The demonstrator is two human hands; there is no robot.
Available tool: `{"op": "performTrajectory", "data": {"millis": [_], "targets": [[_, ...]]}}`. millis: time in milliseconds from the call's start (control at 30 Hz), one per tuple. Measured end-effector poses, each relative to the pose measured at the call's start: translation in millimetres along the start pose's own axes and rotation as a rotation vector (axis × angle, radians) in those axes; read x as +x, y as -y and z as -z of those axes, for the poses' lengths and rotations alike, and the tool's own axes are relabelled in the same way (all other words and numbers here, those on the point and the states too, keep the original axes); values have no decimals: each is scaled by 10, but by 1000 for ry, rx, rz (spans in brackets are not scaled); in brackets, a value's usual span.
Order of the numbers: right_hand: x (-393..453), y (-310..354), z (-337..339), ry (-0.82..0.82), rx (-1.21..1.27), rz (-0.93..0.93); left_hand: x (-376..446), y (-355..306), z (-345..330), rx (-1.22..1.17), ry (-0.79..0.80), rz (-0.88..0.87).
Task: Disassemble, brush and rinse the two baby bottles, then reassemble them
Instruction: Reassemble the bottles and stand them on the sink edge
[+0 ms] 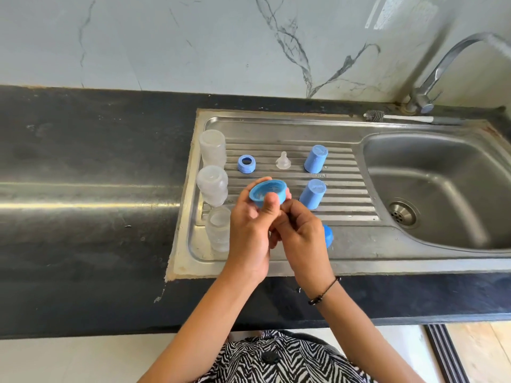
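A pale marble wall (193, 37) with dark grey veins fills the top of the frame, brightly lit at the upper right. Below it a black stone counter (83, 150) runs across the frame, with a steel sink (431, 183) set in its right half and a curved tap (442, 64) at the upper right. Along the bottom edge lie white flooring (69, 360) and, at the lower right, a wood-toned patch (484, 352).

1 head view looks steeply down, close over the sink drainboard (276, 128).

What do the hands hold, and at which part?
The left hand grips the blue collar ring by its rim; what the right hand holds cannot be told.
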State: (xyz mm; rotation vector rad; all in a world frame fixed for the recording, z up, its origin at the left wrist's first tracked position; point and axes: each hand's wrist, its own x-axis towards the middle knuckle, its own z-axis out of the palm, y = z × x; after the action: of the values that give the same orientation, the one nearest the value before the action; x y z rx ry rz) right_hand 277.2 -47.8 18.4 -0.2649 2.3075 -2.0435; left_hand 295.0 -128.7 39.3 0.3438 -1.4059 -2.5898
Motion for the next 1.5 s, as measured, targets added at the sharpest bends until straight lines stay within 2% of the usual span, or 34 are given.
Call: {"op": "performTrajectory", "data": {"millis": [100, 200, 333, 400, 467, 567, 633, 667, 700, 800, 833, 900, 933, 1167, 1367, 1500], "targets": [[42, 59, 21, 86, 102, -71, -11, -20, 29, 93, 13, -45], [62, 112, 75, 137, 100, -60, 15, -67, 96, 125, -31, -99], [53, 214, 75, 189, -139, 198, -46, -77, 124, 102, -58, -70], [57, 240, 20, 134, -300, 392, -103, -50, 115, 183, -40, -76], [98, 252, 18, 92, -343, 487, -163, -58, 125, 341, 7, -113], [233, 279, 105, 154, -423, 353, -243, -70, 275, 631, -32, -192], [330, 246, 174, 310, -846, 187, -285, -37, 426, 806, -138, -312], [350, 222, 186, 417, -983, 96, -303, -13, 504, 852, -183, -368], [353, 210, 190, 479, -1002, -3, -309, 11, 573, 883, -217, -420], [354, 218, 123, 487, -560, -229, -271, 53, 729, 976, -323, -551], [351, 178, 75, 473, -561, -248, -256, 66, 778, 1008, -348, -567], [325, 66, 5, 453, -978, -99, -215, 89, 852, 1063, -359, -532], [309, 7, -7, 410, -1076, -6, -193, 92, 876, 1088, -344, -488], [433, 244, -157, 455, -777, 281, 41, 116, 980, 1036, -106, -50], [580, 408, -235, 698, -1021, 446, 133, 106, 969, 1274, -55, -163], [666, 448, -149, 796, -957, 470, 114, 32, 956, 1249, 41, -209]]}}
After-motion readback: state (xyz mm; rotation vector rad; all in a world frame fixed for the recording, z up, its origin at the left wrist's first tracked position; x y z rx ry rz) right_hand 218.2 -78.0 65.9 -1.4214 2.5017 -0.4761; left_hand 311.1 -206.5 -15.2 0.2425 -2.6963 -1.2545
